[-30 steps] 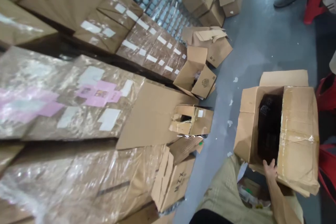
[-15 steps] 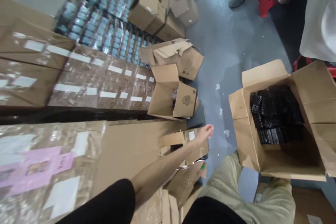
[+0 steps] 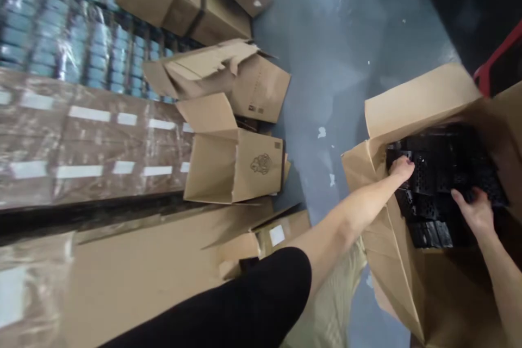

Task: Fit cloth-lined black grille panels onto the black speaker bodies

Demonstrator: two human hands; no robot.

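Observation:
An open cardboard box (image 3: pixel 391 239) stands at the right, holding several black perforated plastic parts (image 3: pixel 440 174). My left hand (image 3: pixel 402 167) reaches over the box's left wall and its curled fingers rest on the parts near the left end. My right hand (image 3: pixel 475 212) is inside the box on the right side of the parts, fingers closed around their edge. Both hands appear to grip the same stack of black parts.
Empty open cartons (image 3: pixel 232 157) and a crushed one (image 3: pixel 228 76) lie left of the grey floor strip (image 3: pixel 334 65). Long film-wrapped cartons (image 3: pixel 81 147) and wrapped blue packs (image 3: pixel 53 38) fill the left. A red frame edge (image 3: pixel 495 57) shows at right.
My left arm swung right from above the small carton into the big box. My right hand, out of view before, came into the box. The view moved closer to the box.

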